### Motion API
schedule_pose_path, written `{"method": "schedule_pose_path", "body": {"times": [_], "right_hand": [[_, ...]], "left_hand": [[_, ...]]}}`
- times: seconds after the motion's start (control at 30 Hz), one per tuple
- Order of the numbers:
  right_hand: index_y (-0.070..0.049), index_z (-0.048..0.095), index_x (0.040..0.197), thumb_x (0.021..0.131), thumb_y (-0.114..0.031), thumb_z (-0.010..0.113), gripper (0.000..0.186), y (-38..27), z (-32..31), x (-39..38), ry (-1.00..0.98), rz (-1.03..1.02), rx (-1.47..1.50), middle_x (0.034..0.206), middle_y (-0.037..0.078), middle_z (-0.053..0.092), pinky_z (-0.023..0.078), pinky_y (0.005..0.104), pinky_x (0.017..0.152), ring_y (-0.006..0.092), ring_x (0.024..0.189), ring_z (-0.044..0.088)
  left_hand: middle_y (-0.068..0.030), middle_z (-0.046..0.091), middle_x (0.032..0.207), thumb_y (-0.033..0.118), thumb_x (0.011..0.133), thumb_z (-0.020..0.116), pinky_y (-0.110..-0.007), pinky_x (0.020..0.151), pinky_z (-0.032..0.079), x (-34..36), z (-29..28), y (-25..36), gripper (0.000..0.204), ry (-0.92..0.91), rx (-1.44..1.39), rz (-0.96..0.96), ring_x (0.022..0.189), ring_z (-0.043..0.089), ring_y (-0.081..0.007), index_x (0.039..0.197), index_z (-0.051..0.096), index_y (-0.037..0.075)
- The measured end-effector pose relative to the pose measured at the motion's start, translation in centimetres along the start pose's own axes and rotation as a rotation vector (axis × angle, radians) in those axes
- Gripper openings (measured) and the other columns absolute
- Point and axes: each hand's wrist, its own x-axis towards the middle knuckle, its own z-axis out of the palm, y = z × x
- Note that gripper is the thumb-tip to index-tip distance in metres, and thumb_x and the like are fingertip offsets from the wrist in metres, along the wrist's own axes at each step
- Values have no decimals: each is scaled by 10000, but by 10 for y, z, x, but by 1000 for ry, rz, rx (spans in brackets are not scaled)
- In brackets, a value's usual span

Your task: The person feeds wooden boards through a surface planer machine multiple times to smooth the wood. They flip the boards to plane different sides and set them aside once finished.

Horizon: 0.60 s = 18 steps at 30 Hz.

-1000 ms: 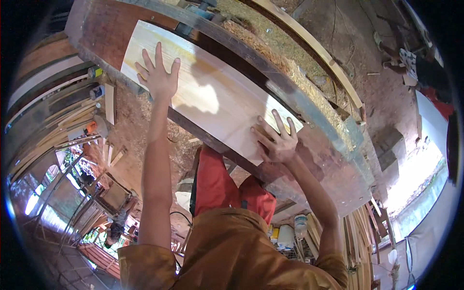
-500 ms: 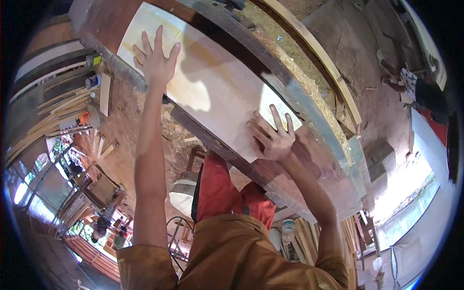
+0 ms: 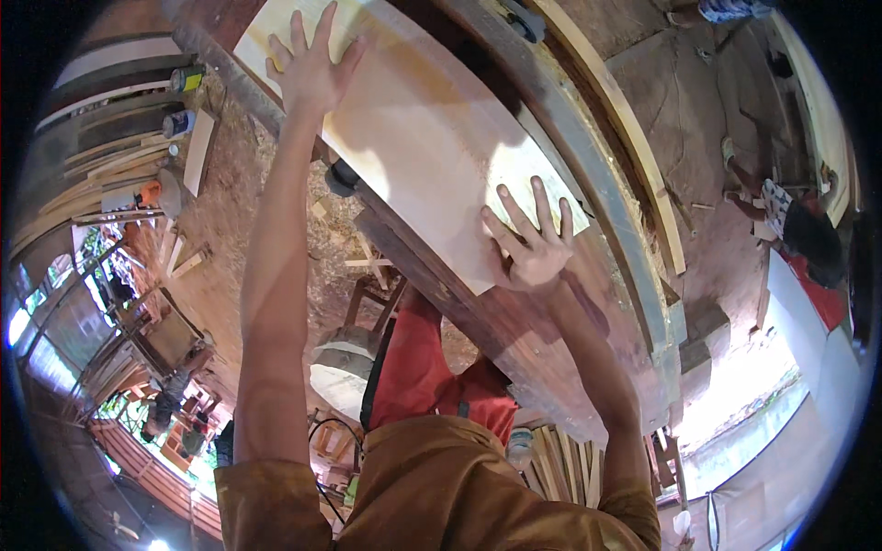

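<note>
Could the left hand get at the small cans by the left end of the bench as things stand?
Probably yes. The left hand lies flat on the pale board, arm outstretched, and the cans sit left of it past the bench edge with nothing between.

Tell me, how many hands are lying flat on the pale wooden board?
2. The left hand lies spread on the far end of the pale board; the right hand lies spread at its near end, by the edge. No other hand touches it.

1. My left hand (image 3: 310, 69) lies flat, fingers spread, on the pale wooden board (image 3: 418, 138).
2. My right hand (image 3: 533, 248) presses flat at the board's near end.
3. The board rests on a dark reddish workbench (image 3: 542, 340).
</note>
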Motion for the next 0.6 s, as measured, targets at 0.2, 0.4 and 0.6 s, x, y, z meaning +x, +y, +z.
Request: {"method": "schedule_pose_path", "body": {"times": [0.2,0.4,0.6], "right_hand": [[-306,763,1282,807,-265,783,478,-15,9,30,-34,12,20,1550,-18,589,272,641,1209,385,1504,449],[-311,771,1277,808,-250,737,474,-24,18,61,-55,17,-11,1555,-17,585,294,666,1190,388,1514,436],[-338,738,1341,854,-285,675,494,-28,27,89,-115,-40,-49,1593,4,545,299,711,1175,399,1541,387]], "left_hand": [[-108,202,1729,296,1015,638,-620,1241,251,39,83,-67,660,45,-799,101,1545,281,-353,1628,395,276],[-144,235,1721,349,990,680,-643,1233,234,47,44,-59,674,229,-255,95,1543,233,-452,1611,424,293],[-185,271,1711,427,976,692,-679,1229,199,67,30,-71,708,191,-223,44,1542,184,-539,1615,413,304]]}}
